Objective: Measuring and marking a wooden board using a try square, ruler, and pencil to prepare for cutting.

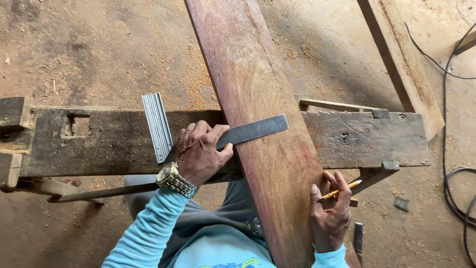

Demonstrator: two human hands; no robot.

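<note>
Head camera, looking straight down: a person's left hand (200, 150), a gold-toned wristwatch (174, 179) on its wrist, presses curled fingers down on the dark blade of a metal try square (254, 129), pinning it flat across a long reddish plank (258, 114). The square's ribbed silver stock (157, 127) lies at about ten o'clock from that hand, resting on the worn, dark sawhorse beam (364, 139) that crosses the frame from nine to three o'clock under the plank. The blade reaches from the hand toward two o'clock, ending near the plank's far edge. At roughly four o'clock from the left hand, the right hand (329, 211) rests against the plank's right edge, fingers loosely bent around a yellow pencil (340, 190) whose tip points toward two o'clock, off the wood. The plank runs from twelve o'clock down to six, passing between the two light blue sleeves (148, 231) and over the person's grey-trousered lap. A square mortise hole (79, 125) shows in the beam toward nine o'clock. A second, paler board (401, 59) leans at one o'clock, and black cables (453, 188) loop over the sawdust-strewn dirt floor (99, 44) at three o'clock. A small dark scrap (401, 203) lies on the ground below the beam's right end.
</note>
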